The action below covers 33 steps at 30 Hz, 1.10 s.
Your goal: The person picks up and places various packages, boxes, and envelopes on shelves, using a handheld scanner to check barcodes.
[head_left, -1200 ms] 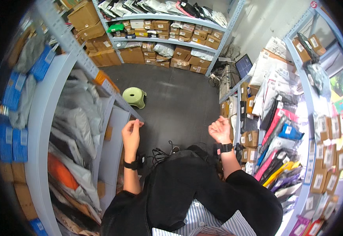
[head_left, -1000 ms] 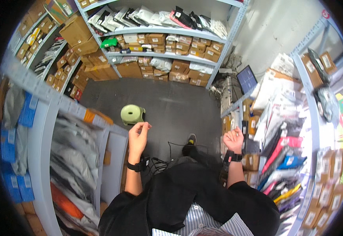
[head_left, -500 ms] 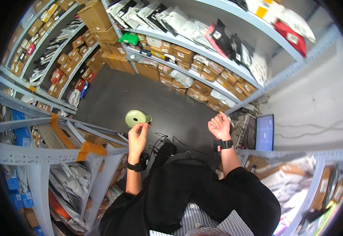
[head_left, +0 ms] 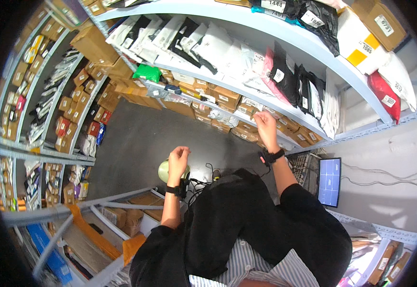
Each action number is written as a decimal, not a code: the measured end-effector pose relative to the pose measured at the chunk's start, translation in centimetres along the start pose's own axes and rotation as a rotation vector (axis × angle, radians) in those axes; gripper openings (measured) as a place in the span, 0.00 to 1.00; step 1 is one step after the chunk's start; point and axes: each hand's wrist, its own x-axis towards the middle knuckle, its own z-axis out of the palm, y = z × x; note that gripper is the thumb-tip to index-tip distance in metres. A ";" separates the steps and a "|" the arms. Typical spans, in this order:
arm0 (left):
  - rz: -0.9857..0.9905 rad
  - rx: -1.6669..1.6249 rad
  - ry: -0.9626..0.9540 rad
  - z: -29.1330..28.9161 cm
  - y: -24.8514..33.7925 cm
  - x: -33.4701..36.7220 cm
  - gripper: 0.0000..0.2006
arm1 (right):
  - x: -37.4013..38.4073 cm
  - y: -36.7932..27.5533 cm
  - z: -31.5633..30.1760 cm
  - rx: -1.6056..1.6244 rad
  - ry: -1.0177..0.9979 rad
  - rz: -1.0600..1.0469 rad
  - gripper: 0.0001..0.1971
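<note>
Well to the left of the green stool (head_left: 164, 171), small brown boxes (head_left: 65, 104) sit in tight rows, likely arranged so each label can be read from the aisle. Nearer, but beyond and left of the stool, a big carton (head_left: 93, 45) rests on others, its bulk probably too much for the shelves. The stool itself stands on the dark floor (head_left: 127, 131). The left hand (head_left: 178, 160) hangs over the stool's right side, partly hiding it, seemingly without touching, fingers loosely bent and nothing visible in them. Beyond the stool, white mailing bags (head_left: 213, 45) stand on edge, presumably because soft packets are easier to flick through that way. Farther right of the stool, the right hand (head_left: 267, 128) is raised before the boxed row, well apart from the left, fingers loosely curled; it shows no item, and I cannot tell whether it touches a box. Rightmost from the stool, a screen (head_left: 329, 182) stands against the wall.
</note>
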 end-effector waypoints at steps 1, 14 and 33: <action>0.045 0.068 -0.031 0.9 1.4 2.5 0.12 | 2.2 -0.5 0.5 -0.108 0.024 -0.044 0.08; 0.148 -0.109 -0.183 16.9 8.1 26.1 0.13 | 24.7 -0.4 2.3 -0.870 0.278 -0.410 0.41; 0.035 -0.205 -0.404 23.7 8.6 43.1 0.22 | 29.0 -1.3 3.8 -0.634 0.629 -0.149 0.28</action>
